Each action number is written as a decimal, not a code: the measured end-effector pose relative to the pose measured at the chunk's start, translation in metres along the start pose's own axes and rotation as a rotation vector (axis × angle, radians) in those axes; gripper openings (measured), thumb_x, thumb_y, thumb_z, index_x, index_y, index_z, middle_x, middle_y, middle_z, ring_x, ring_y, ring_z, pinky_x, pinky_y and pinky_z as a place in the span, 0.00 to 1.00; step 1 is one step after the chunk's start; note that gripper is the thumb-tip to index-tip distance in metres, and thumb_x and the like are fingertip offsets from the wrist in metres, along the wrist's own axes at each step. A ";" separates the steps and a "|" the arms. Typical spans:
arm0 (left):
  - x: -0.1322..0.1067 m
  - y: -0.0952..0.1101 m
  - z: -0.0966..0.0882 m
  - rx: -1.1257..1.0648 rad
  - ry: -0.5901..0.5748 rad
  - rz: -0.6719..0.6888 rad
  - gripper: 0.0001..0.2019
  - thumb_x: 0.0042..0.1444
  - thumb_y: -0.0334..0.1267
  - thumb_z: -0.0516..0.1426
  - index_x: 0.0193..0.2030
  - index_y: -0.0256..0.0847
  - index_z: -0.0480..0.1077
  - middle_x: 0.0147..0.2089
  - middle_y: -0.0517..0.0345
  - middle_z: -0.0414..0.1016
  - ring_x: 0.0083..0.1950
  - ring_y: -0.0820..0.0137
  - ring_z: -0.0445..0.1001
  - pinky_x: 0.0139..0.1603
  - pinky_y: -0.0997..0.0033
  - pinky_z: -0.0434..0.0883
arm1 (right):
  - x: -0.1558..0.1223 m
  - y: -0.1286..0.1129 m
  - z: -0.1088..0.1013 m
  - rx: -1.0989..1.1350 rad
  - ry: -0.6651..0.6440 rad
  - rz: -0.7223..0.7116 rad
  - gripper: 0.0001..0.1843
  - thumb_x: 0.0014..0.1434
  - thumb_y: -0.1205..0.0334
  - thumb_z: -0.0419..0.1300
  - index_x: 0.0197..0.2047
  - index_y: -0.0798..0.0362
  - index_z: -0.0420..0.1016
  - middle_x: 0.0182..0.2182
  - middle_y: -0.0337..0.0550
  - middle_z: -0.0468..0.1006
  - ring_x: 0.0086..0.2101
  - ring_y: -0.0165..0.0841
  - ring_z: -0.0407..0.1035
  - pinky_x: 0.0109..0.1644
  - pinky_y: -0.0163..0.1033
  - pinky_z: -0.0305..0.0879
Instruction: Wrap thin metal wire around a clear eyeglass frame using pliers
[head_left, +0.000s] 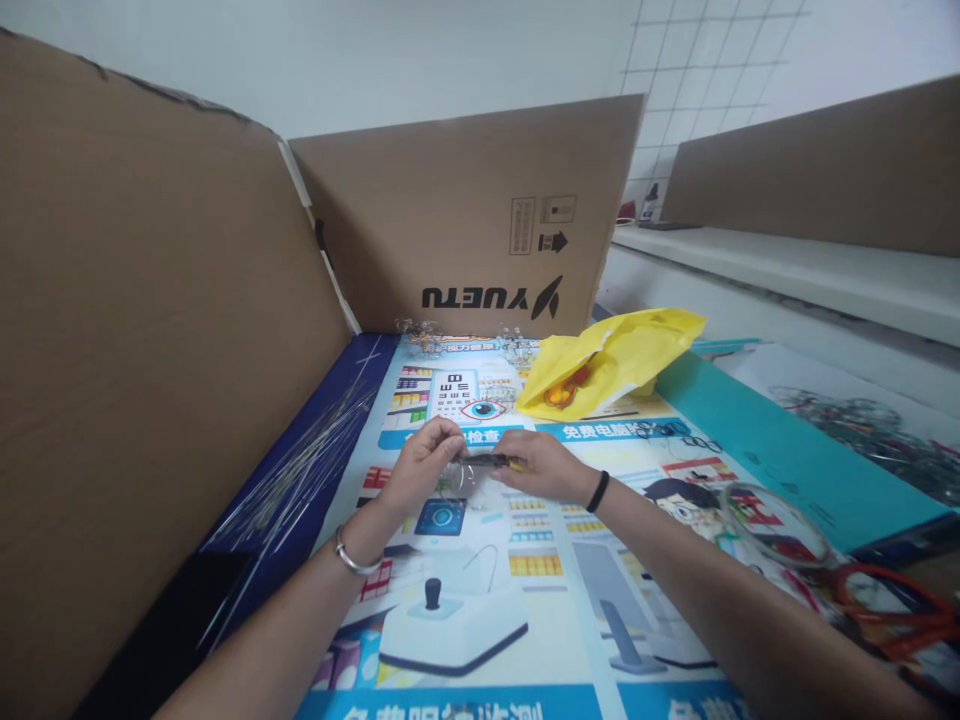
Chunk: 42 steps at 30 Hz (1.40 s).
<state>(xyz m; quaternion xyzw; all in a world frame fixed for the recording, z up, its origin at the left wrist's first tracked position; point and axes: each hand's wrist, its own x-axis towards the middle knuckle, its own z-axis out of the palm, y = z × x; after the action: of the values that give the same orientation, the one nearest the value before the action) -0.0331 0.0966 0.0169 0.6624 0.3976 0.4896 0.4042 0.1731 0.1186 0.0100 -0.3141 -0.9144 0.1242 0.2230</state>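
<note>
Silvery wire (472,482) sits mid-scene, apparently pinched in the left hand (430,462); the right hand (541,466), to its right, grips pliers (484,461). Probably light, springy, easily bent; best held near the pliers' tips.

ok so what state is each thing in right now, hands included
Left hand: pinched on thin wire
Right hand: closed around pliers
Pliers: held near the wire, jaws too small to read
Yellow bag: lying down, mouth open
Straight wires: lying loose
Back cardboard panel: standing upright, lettering upside down
Orange-handled tool: lying at right, open or shut unclear
</note>
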 end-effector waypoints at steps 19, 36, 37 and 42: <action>0.000 0.000 -0.001 0.049 -0.009 -0.009 0.05 0.54 0.36 0.51 0.30 0.38 0.64 0.28 0.61 0.66 0.31 0.74 0.64 0.34 0.75 0.62 | 0.001 -0.004 0.000 -0.044 -0.059 0.072 0.11 0.57 0.54 0.52 0.33 0.52 0.70 0.30 0.39 0.73 0.30 0.30 0.64 0.32 0.33 0.53; 0.006 -0.008 -0.006 0.029 0.126 0.087 0.05 0.57 0.37 0.50 0.33 0.40 0.63 0.31 0.59 0.68 0.36 0.72 0.67 0.41 0.71 0.64 | 0.003 0.013 0.010 0.118 0.064 0.157 0.13 0.57 0.53 0.53 0.29 0.54 0.65 0.24 0.37 0.65 0.26 0.27 0.58 0.29 0.32 0.51; 0.007 -0.008 -0.007 0.020 0.126 0.089 0.05 0.57 0.37 0.50 0.33 0.40 0.64 0.32 0.59 0.68 0.36 0.72 0.67 0.41 0.71 0.63 | 0.003 0.013 0.010 0.125 0.061 0.149 0.13 0.57 0.53 0.53 0.28 0.54 0.64 0.24 0.36 0.65 0.26 0.27 0.57 0.29 0.32 0.51; 0.008 -0.009 -0.009 -0.049 0.078 0.034 0.06 0.56 0.39 0.52 0.31 0.39 0.64 0.32 0.58 0.69 0.36 0.71 0.67 0.42 0.71 0.64 | 0.004 0.012 0.009 0.159 0.044 0.127 0.13 0.56 0.53 0.54 0.28 0.54 0.64 0.24 0.36 0.64 0.26 0.26 0.57 0.29 0.32 0.51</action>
<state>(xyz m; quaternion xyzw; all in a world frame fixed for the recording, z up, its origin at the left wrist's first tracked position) -0.0409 0.1085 0.0129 0.6393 0.3895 0.5316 0.3961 0.1724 0.1291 -0.0007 -0.3554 -0.8749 0.2031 0.2589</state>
